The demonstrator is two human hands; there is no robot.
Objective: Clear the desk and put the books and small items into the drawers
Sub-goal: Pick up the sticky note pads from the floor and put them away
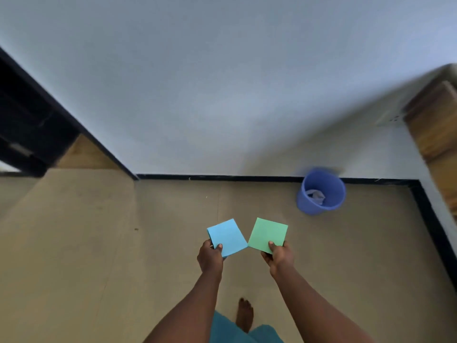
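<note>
My bare foot [244, 315] stands nearest me, well short of the blue bin [332, 186]. My left hand [210, 256] pinches a blue paper square [227, 236] and my right hand [278, 256] a green paper square [268, 233], both nearer me than the bin and left of it. Crumpled paper [315, 195] lies inside the bin.

A blue bin [308, 205] holding crumpled paper [316, 195] stands on the tan floor [99, 243] by the white wall [222, 95].
</note>
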